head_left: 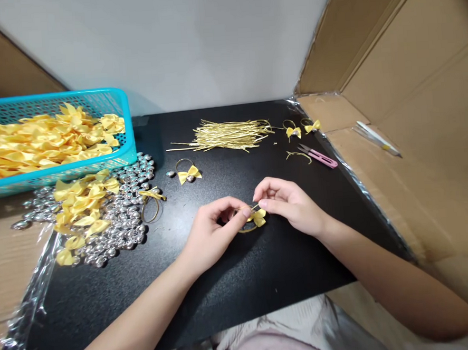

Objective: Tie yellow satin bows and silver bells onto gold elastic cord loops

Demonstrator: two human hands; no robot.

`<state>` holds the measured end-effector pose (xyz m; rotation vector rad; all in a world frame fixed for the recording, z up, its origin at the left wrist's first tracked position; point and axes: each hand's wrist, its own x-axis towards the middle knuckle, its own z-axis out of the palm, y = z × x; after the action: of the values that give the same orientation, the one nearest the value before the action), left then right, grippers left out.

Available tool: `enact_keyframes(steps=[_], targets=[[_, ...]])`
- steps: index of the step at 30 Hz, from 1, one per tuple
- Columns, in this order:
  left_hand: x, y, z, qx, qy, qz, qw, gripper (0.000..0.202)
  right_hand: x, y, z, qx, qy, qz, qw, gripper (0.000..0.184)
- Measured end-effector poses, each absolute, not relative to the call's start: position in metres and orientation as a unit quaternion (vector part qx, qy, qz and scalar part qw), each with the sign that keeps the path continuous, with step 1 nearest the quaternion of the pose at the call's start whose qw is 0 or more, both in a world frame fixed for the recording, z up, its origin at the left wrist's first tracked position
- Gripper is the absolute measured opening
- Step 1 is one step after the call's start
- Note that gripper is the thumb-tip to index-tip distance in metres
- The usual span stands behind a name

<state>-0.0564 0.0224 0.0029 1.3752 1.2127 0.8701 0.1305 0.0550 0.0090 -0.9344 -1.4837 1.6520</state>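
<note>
A small yellow ribbon bow [258, 217] with a loop of gold cord [247, 229] lies between my two hands over the black table top [240, 280]. My left hand [213, 231] pinches the cord at the bow's left side, fingers curled. From the right, my right hand [287, 201] pinches the cord's end just above the bow. Both wrists rest low near the table.
A teal basket [123, 123] full of yellow bows stands at the back left. In front of it lie a heap of silver beads [121, 219] and loose bows [81, 205]. Gold cord pieces [227, 134], finished bows [189, 173], [294, 132] and pink snips [320, 157] lie further back. Cardboard walls stand on the right.
</note>
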Motion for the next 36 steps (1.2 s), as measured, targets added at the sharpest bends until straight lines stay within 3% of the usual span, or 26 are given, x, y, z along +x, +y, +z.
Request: enact_keyframes(steps=[14, 28, 32, 36], targets=[[-0.056, 0.025, 0.008, 0.506, 0.474, 0.426, 0.581, 0.014, 0.127, 0.050, 0.008, -0.406, -0.638, 0.565, 0.330, 0.016], [-0.058, 0.031, 0.005, 0.272, 0.393, 0.552, 0.683, 0.018, 0.127, 0.053, 0.007, -0.421, -0.584, 0.617, 0.317, 0.016], [-0.059, 0.031, 0.005, 0.323, 0.436, 0.557, 0.629, 0.017, 0.127, 0.054, 0.010, -0.414, -0.546, 0.651, 0.326, 0.021], [-0.056, 0.026, 0.006, 0.491, 0.493, 0.460, 0.552, 0.007, 0.125, 0.053, 0.010, -0.398, -0.533, 0.670, 0.331, 0.031]])
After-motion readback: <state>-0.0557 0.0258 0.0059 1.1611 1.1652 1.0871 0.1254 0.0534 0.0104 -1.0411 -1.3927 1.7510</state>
